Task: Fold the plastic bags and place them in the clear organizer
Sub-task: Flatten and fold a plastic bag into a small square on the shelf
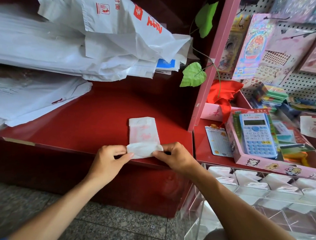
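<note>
Right now both hands pinch the near end of the folded bag strip [144,131] on the red bench [100,119]: left hand [108,159] and right hand [175,157] equally close. Its long axis runs straight away from them; the clear organizer [260,200] sits lower right.

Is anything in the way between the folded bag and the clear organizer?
Nothing visible. Both hands, left and right, pinch the folded bag on the red counter; the clear organizer sits lower right, open-topped, its far row already holding bags.
</note>
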